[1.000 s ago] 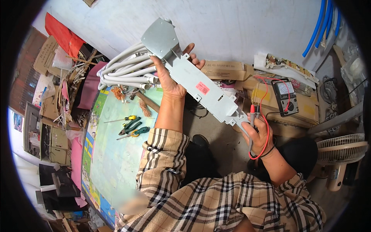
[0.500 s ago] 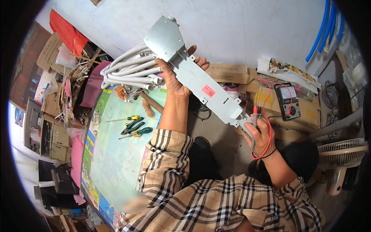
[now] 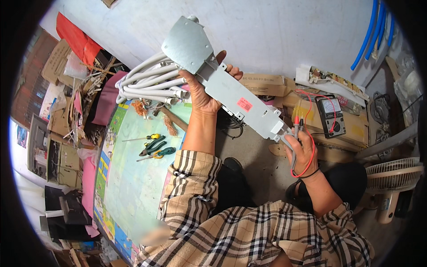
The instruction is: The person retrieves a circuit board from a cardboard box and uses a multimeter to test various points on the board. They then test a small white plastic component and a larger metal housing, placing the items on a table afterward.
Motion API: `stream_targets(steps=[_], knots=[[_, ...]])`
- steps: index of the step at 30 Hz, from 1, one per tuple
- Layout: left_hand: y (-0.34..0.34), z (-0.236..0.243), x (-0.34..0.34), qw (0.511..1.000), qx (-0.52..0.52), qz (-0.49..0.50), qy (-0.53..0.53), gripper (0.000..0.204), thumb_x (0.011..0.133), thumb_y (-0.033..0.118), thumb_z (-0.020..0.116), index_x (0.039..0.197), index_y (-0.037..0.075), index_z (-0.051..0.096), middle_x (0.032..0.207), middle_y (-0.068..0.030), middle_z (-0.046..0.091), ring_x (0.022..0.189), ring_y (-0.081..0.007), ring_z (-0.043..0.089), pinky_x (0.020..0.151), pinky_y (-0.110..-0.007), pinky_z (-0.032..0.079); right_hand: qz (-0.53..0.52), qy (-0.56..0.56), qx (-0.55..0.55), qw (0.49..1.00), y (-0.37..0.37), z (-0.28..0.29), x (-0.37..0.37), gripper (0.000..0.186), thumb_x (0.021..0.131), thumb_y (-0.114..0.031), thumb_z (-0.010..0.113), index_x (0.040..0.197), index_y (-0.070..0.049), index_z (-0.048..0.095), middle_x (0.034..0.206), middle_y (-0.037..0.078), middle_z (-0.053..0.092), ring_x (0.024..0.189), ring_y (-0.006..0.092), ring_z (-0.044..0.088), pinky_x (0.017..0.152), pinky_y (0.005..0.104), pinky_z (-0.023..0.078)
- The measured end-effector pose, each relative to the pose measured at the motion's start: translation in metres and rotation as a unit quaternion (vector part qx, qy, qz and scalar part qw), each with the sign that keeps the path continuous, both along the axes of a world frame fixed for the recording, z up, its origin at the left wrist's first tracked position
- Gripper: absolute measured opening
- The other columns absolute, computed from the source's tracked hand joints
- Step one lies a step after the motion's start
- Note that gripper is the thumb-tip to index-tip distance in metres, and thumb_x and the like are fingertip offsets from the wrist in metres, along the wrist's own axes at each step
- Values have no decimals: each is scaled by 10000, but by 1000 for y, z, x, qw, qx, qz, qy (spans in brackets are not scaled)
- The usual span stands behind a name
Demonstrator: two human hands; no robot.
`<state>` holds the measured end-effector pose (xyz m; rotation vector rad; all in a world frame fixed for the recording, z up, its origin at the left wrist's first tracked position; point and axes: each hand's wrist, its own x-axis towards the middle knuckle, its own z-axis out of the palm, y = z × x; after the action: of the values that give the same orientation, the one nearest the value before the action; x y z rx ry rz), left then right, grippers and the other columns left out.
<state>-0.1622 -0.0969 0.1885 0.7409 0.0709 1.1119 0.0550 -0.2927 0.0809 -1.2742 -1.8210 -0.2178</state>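
Slanting across the middle is a long grey metal housing [image 3: 231,95] with a wider plate at its upper end and a pink label. My left hand [image 3: 202,93] grips it near that wider end, thumb on the near side and fingertips showing past the far edge. At its narrow lower end, my right hand [image 3: 302,149] holds the red and black multimeter probes [image 3: 297,127], tips up, beside or against the housing. A red lead loops round that wrist. The analog multimeter [image 3: 331,115] lies on cardboard to the right. What lies under the housing is hidden.
On the green-topped table [image 3: 129,187] at left are a coil of grey hoses [image 3: 149,82], a hammer [image 3: 175,120], pliers [image 3: 153,144] and screwdrivers. Cardboard boxes [image 3: 262,84] line the wall. A fan [image 3: 393,175] stands at right; piled scrap [image 3: 82,95] fills the left.
The housing has shifted and tilted slightly in my hands, its lower end moving a little right. The probes have turned in my right hand, and both tips now show side by side.
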Motion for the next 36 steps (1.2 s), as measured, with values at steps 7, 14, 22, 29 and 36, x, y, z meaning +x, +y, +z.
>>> stream_targets(steps=[7, 14, 22, 29, 36], knots=[[6, -5, -2, 997, 17, -70, -41, 1197, 490, 760, 706, 1309, -56, 397, 990, -230, 630, 983, -381, 615, 964, -515, 460, -13, 18, -20, 1000, -2, -1, 6, 539, 642, 75, 729, 1130, -85, 565, 1130, 166, 524, 1059, 380, 578, 845, 430, 499], [4, -3, -1, 996, 33, -77, -28, 1188, 443, 667, 804, 1326, -20, 405, 1113, -238, 603, 1122, -398, 553, 1026, -525, 419, -63, 43, 12, 997, 3, 12, 30, 537, 626, 141, 696, 1118, -37, 575, 1126, 187, 516, 1042, 369, 573, 868, 418, 479], [6, -8, 0, 994, 94, -56, -13, 1132, 506, 564, 852, 1336, -17, 347, 1202, -175, 519, 1179, -368, 504, 1059, -482, 407, -95, 67, 21, 993, 2, 23, 47, 513, 620, 153, 698, 1089, -19, 581, 1113, 174, 526, 1047, 352, 577, 867, 395, 487], [3, -8, 0, 993, 104, -52, -8, 1100, 497, 506, 879, 1294, -44, 356, 1189, -184, 480, 1196, -371, 489, 1084, -462, 385, -95, 91, 25, 991, 0, 26, 52, 517, 622, 142, 691, 1092, -46, 586, 1087, 153, 533, 1021, 349, 565, 844, 401, 480], [5, -8, 1, 991, 122, -58, -5, 1074, 528, 526, 861, 1296, -40, 369, 1137, -165, 491, 1202, -370, 487, 1068, -451, 406, -90, 93, 27, 991, 1, 24, 51, 522, 620, 104, 706, 1100, -64, 588, 1064, 144, 540, 991, 355, 553, 825, 417, 470]])
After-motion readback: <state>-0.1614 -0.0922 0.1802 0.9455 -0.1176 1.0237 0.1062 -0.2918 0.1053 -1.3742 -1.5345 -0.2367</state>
